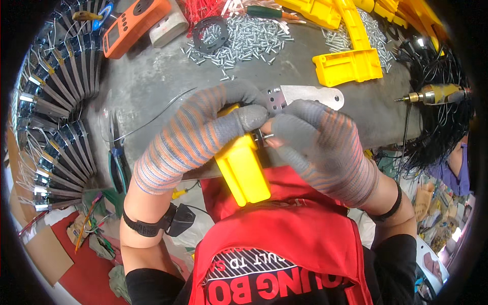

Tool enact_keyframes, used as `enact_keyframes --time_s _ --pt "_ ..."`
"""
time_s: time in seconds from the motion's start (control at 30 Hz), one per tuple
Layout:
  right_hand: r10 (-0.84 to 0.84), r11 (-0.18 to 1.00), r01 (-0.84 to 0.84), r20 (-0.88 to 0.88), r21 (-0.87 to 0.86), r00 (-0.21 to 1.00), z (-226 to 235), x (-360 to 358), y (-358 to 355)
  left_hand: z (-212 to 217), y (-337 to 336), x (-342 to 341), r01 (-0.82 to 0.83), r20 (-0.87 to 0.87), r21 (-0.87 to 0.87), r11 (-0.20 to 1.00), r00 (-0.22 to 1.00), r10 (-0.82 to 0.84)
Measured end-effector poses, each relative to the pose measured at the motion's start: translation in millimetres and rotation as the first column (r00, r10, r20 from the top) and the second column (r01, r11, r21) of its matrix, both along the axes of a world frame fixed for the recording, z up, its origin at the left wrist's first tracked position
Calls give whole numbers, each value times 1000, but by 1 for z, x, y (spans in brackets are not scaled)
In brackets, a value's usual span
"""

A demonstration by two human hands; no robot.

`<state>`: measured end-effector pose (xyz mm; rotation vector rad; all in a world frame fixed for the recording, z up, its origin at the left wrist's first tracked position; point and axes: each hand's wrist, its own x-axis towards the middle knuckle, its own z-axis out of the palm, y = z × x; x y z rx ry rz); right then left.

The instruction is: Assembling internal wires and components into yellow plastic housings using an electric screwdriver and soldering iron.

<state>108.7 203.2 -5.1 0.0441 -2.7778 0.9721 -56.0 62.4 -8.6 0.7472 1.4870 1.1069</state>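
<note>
Both my hands wear grey-striped work gloves and meet over the near edge of the workbench. My left hand [203, 127] is closed around the upper end of a yellow plastic housing [244, 175], which tilts down toward me. Close beside it, my right hand [325, 145] has thumb and fingertips drawn together at a small metal part [264, 136] by the housing's top. Bare fingertips show through this glove, and what they pinch is mostly hidden. Just beyond the fingers lies a flat silver metal plate [317, 95] with a round hole; its left end is dark and perforated.
A heap of screws [249, 43] lies at the back with a black ring [210, 34]. More yellow housings [351, 66] sit back right. An orange multimeter [134, 25], pliers [116, 152] and stacked black units [63, 76] are left. A power screwdriver [432, 95] rests on black cables at right.
</note>
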Motion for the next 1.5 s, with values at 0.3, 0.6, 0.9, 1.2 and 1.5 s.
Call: enact_keyframes --time_s 0.3,0.6,0.9,1.2,1.5 --pt "-126 975 124 -4 184 992 0 16 -16 15 14 12 -8 -58 -33 999 998 6" --pt "-797 439 894 -501 -94 338 -8 98 102 13 6 18 -132 -148 41 990 979 137" --pt "-991 -23 950 -119 -311 -63 15 97 169 10 0 21 -179 -137 23 984 974 181" --pt "-930 321 502 -367 -803 7 20 91 161 12 3 16 -112 -127 19 994 985 113" --pt "-580 -115 -344 -218 -932 785 4 55 81 12 0 11 -89 -20 -106 990 996 87"
